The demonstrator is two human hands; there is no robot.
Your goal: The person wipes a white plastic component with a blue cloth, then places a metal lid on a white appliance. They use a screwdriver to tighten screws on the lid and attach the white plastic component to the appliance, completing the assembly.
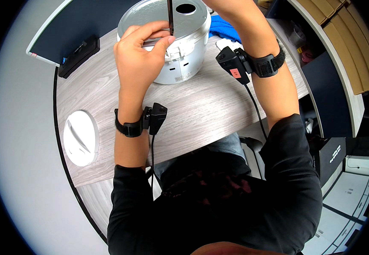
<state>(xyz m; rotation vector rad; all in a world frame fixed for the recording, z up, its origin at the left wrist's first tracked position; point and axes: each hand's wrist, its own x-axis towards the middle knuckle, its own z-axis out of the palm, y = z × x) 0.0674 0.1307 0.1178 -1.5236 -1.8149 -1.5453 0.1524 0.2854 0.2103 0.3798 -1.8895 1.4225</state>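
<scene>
A white round tub [182, 70] with a grey see-through lid [148, 15] stands at the far side of the desk. Its lid has a dark round hole, and a white latch [178, 51] sits on the near rim. Over the lid rises a dark narrow strip [170, 15], its upper end cut off by the picture's edge. My left hand [139, 51] is closed at the near rim, thumb and fingers pinching the strip's lower end. My right hand [220, 5] reaches to the top edge beyond the tub's right side; its fingers are out of the picture.
A white round piece with a curved band [82, 138] lies on the desk's left. Blue cloth [225, 29] is right of the tub. A dark panel with a black holder [80, 55] borders the left; shelving with brown boxes [350, 51] the right. Cables hang from both wrist devices.
</scene>
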